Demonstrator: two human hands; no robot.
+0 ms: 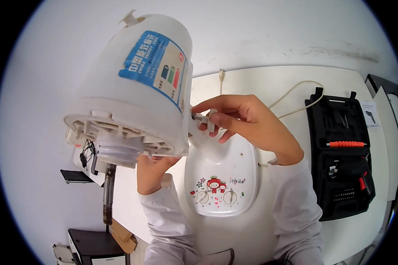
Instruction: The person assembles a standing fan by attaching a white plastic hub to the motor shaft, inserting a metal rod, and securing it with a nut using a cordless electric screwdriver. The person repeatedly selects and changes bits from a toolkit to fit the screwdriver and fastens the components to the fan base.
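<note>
A white electric fan's motor housing point(141, 75) looms at the upper left, with a blue energy sticker on its side. From its front a threaded metal shaft point(108, 194) points downward. My right hand point(252, 121) pinches a white plastic knob with a metal screw stem point(210, 121) between thumb and fingers, at the side of the housing by the fan's neck. Below the housing, my left hand point(157, 172) is up against its underside, its fingers mostly hidden. The fan's white base point(221, 207), with two dials and a red cartoon print, rests on the table between my forearms.
An open black tool case point(316, 176) lies on the table's right, holding an orange-red flexible shaft point(347, 144), a black power tool point(356, 172) and bits. A cream cable point(292, 90) and plug point(221, 76) lie near the wall. A dark cabinet point(95, 243) stands lower left.
</note>
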